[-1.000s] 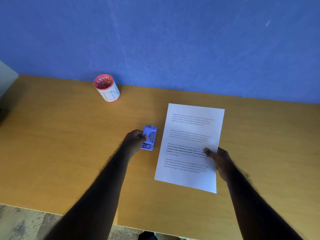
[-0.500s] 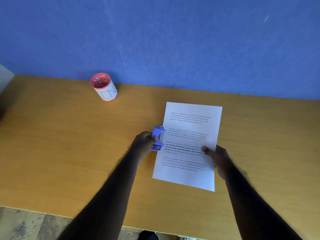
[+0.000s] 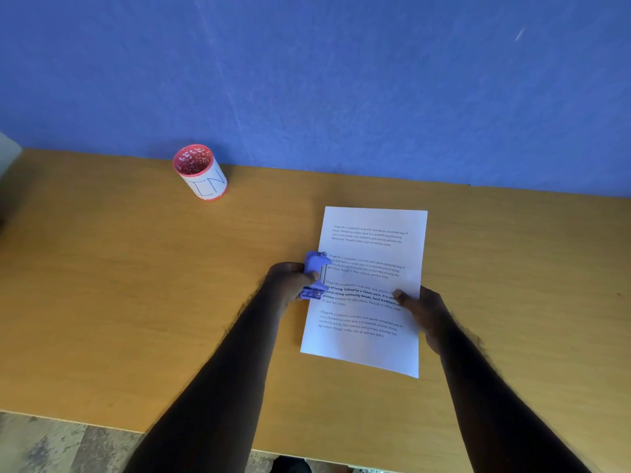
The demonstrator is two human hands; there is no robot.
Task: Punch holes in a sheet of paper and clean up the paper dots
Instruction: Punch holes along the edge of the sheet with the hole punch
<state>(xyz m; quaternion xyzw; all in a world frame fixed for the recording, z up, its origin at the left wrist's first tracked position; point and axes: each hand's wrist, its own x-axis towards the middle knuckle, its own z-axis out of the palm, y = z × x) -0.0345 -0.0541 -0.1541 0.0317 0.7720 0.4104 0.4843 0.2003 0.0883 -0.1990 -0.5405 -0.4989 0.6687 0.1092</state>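
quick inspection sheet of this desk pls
surface: wooden table, no paper dots seen
job's things: sheet of paper lying printed side up; hole punch at its left edge
clutter: red and white cup near the wall
grips: left hand holds the hole punch; right hand pinches the paper's right edge, thumb on top
cables: nothing seen
surroundings: blue wall behind; grey floor past the near edge

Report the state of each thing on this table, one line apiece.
hole punch: gripped by the left hand, set over the sheet's left edge.
sheet of paper: lying print side up, right edge pinched by the right hand.
cup: upright, open-topped, untouched.
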